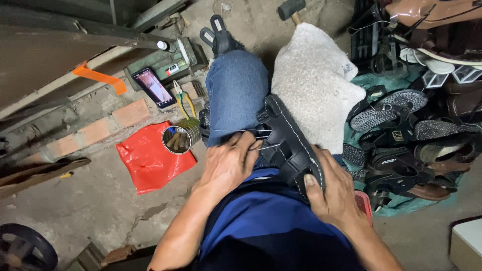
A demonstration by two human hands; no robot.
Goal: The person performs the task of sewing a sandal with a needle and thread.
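A black sandal point(287, 140) with white stitching along its sole rests on my knee, against my blue-jeaned leg point(236, 93). My right hand point(335, 193) grips its near end, thumb pressed on the sole edge. My left hand point(228, 163) is closed at the sandal's side, pinching a thin white thread point(235, 131) that runs taut toward the strap. Whether a needle is in the fingers cannot be made out.
A metal tin point(176, 139) of tools stands on a red plastic bag point(150, 158) at left, with pliers point(183, 98) and a phone point(154, 87) beyond. A white fluffy cloth point(314, 80) covers my other knee. Several sandals point(401, 145) are piled at right; a hammer point(291, 9) lies at top.
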